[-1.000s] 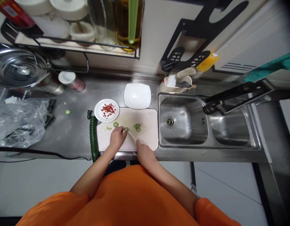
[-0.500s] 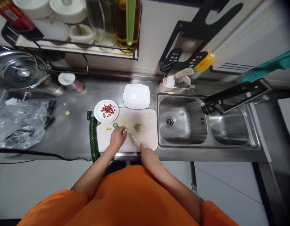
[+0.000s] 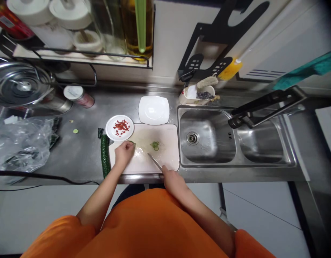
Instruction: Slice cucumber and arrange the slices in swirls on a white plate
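My right hand [image 3: 174,181] is closed round the handle of a knife [image 3: 155,162], whose blade points up and left over the white cutting board [image 3: 165,161]. At the left of the board, my left hand [image 3: 124,154] has its fingertips pinched at a cucumber slice [image 3: 132,142], mostly hidden by the fingers. A small cluster of cucumber slices [image 3: 155,145] lies right of the board's middle. Along the left edge of the board lies a long dark green cucumber [image 3: 105,154]. A round white plate [image 3: 109,130] with chopped red pieces overlaps the upper left corner.
An empty white dish [image 3: 154,109] stands behind the board. To the right is a double steel sink [image 3: 208,134] with a black faucet [image 3: 251,111]. Plastic bags [image 3: 28,139] and a lidded jar [image 3: 79,96] are at the left. A rack of bottles [image 3: 82,53] hangs above.
My left hand has moved left from the knife tip to the slice near the round plate. The knife has shifted slightly down and stays in my right hand. The view has shifted a little.
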Demonstrator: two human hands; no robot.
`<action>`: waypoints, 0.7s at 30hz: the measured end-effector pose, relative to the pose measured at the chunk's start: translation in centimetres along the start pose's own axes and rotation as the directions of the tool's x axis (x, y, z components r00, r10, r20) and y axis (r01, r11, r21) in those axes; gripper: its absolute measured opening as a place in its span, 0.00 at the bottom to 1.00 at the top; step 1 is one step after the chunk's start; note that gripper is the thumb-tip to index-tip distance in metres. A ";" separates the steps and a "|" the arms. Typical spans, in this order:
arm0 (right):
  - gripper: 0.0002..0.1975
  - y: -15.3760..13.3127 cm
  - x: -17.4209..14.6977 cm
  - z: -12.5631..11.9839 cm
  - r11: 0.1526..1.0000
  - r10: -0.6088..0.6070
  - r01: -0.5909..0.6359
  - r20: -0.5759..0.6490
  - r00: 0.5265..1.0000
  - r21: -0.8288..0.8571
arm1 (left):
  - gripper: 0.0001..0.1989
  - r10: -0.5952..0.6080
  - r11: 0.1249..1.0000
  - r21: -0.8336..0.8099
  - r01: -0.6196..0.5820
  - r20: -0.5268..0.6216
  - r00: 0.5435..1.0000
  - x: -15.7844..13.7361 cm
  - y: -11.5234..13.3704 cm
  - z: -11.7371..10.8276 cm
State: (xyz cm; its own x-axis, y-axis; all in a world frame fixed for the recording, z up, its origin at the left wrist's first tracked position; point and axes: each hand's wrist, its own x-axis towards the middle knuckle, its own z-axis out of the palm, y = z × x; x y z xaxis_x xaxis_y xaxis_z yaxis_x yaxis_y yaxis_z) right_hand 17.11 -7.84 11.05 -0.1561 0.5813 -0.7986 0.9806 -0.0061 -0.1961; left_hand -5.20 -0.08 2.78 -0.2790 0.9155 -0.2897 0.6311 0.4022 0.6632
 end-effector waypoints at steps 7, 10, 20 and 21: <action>0.19 -0.3 0.0 -0.4 1.000 0.004 -0.004 -0.011 1.000 -0.021 | 0.10 0.118 0.973 0.205 -0.103 -0.066 0.991 1.0 -1.0 -0.9; 0.19 -0.4 -0.2 -0.6 1.000 0.009 -0.009 -0.006 1.000 -0.020 | 0.11 0.227 0.951 0.228 -0.208 -0.063 0.972 0.7 -0.5 -0.4; 0.20 -0.7 -0.1 -0.1 0.999 0.012 -0.013 -0.042 0.999 -0.029 | 0.10 0.501 0.741 0.067 -0.668 0.606 0.617 2.3 6.1 4.3; 0.20 -0.7 -0.1 0.0 0.999 0.011 -0.012 -0.039 0.999 -0.030 | 0.10 0.492 0.728 0.080 -0.681 0.630 0.601 2.4 6.4 4.6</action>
State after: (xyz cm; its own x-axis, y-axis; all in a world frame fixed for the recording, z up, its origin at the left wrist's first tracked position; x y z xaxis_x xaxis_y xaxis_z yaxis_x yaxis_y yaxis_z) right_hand 16.49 -7.87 11.26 -0.1408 0.6129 -0.7775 0.9854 0.0111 -0.1697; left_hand 1.48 4.72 3.20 0.5991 0.7491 -0.2825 0.7073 -0.3300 0.6251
